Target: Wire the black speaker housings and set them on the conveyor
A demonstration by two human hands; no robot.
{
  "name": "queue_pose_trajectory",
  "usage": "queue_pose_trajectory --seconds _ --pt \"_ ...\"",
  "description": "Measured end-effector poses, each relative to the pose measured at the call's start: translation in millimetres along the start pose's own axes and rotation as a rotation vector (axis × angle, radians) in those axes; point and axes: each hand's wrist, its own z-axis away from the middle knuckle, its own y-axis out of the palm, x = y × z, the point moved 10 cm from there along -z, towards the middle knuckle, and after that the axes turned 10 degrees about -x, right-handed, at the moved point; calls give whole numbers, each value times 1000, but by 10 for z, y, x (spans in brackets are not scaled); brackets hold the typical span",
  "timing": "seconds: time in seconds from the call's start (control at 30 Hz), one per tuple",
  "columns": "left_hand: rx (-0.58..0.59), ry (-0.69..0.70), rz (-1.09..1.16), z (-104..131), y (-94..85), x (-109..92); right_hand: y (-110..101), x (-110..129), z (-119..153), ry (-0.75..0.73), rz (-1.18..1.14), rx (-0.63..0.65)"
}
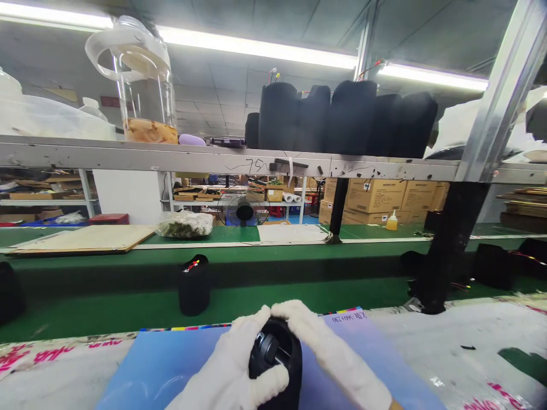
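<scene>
Both hands wear white gloves and meet around a black cylindrical housing [293, 364] at the bottom centre of the head view. My left hand [239, 364] wraps its left side, with the thumb across the front and the fingertips at the top rim. On the right side, my right hand [322, 341] has its fingers pressed against the top rim. A dark round part with a shiny rod [268, 347] shows inside the housing's opening. Beneath lies a blue sheet [171, 364] on the worktable.
A black cylinder with red and yellow connectors [194, 287] stands on the green belt [256, 296]. Other black pieces [493, 266] lie right, near a black post [448, 250]. Above, a shelf [205, 159] bears a clear jar [147, 85] and several black cylinders [354, 119].
</scene>
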Motion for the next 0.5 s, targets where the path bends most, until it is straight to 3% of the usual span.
queue_pose_trajectory --seconds 0.07,0.13,0.23,0.33,0.4,0.5 --pt "-29 41 -26 2 -5 12 -15 -77 -26 3 29 -87" --pt "-29 40 -12 -9 1 70 -16 -73 -57 6 117 -95" --pt "26 1 63 -37 39 166 92 1 -74 62 290 147" --pt "-3 -39 85 -83 24 257 179 172 -33 23 330 368" --pt "-42 -99 126 -113 21 345 175 237 -32 -19 350 376" --pt "-42 -182 228 -139 84 453 143 61 -8 105 426 356"
